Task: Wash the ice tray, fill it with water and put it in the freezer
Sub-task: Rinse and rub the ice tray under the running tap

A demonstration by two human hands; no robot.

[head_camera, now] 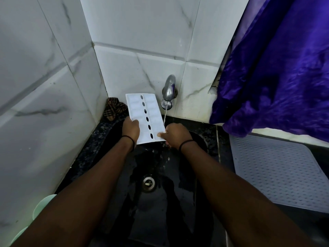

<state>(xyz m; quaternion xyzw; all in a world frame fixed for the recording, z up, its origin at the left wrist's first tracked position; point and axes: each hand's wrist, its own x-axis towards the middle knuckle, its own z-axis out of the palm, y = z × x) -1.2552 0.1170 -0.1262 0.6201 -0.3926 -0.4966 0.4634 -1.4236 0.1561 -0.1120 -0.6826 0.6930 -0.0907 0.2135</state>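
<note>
Left hand point(130, 128): fingers curled round the left edge of the white ice tray point(145, 118). Right hand point(175, 137): thumb pinching the tray's near right corner. Both arms reach forward over the black sink point(199, 139); tray tilted above it, beside the running tap point(168, 92), whose thin stream falls at its right edge.

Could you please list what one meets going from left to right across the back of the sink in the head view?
Brown checked cloth → white plastic ice tray → silver metal tap → shiny purple curtain.
</note>
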